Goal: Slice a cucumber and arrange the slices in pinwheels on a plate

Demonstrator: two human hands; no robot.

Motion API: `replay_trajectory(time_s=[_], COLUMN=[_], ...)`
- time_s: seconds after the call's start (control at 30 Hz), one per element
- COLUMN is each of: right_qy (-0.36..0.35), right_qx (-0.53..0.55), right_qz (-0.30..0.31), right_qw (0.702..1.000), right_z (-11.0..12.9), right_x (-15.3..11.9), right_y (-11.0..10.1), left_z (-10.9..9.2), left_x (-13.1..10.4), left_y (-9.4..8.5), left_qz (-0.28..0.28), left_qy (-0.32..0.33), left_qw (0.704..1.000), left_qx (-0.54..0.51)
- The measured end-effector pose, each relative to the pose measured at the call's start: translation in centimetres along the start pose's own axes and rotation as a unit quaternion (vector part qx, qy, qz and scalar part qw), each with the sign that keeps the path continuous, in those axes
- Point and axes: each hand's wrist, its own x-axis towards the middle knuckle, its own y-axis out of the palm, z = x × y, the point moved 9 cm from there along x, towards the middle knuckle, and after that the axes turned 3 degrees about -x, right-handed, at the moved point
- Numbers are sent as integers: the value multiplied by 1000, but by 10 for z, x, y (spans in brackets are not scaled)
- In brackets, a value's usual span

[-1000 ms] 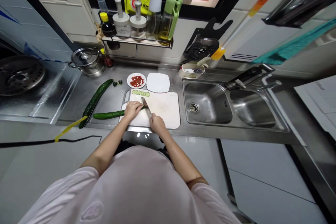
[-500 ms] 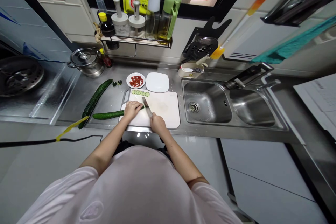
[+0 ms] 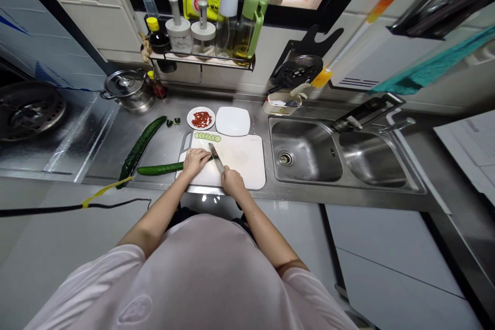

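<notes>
My left hand (image 3: 195, 161) presses down on a dark green cucumber (image 3: 160, 169), whose long end sticks out to the left over the edge of the white cutting board (image 3: 247, 165). The fingers of my right hand (image 3: 232, 181) are wrapped round the handle of a knife (image 3: 216, 158). Its blade points up and left, beside my left fingertips at the cucumber's right end. Several round cucumber slices (image 3: 208, 137) lie in a row near the board's top left. A second whole cucumber (image 3: 142, 148) rests on the steel counter farther left.
Behind the board stand a plate of chopped red pieces (image 3: 201, 119) and a white square plate (image 3: 232, 121). Two small cucumber ends (image 3: 177, 121) lie left of them. A lidded steel pot (image 3: 127, 88) is at the back left. The double sink (image 3: 305, 149) lies to the right.
The whole view has shifted very slightly. My hands, the knife and the cucumber keep nearly the same positions on the board.
</notes>
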Motion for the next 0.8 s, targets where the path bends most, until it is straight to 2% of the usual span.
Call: replay_trajectory(time_s=[0.17,0.33,0.8], right_qy=[0,-6,-26], right_qx=[1,-3,-4], right_qz=[-1,-9,27], right_qw=[1000,1000,999], right_z=[0,1,-7], right_x=[0,0,-10], right_y=[1,0,8], left_z=[-1,0,-3], left_x=[-1,0,0], left_y=[-1,0,-3], left_qz=[-13,3,-10], left_qy=[12,-1,12], left_qw=[1000,1000,1000], left_qx=[-8,-3,-4])
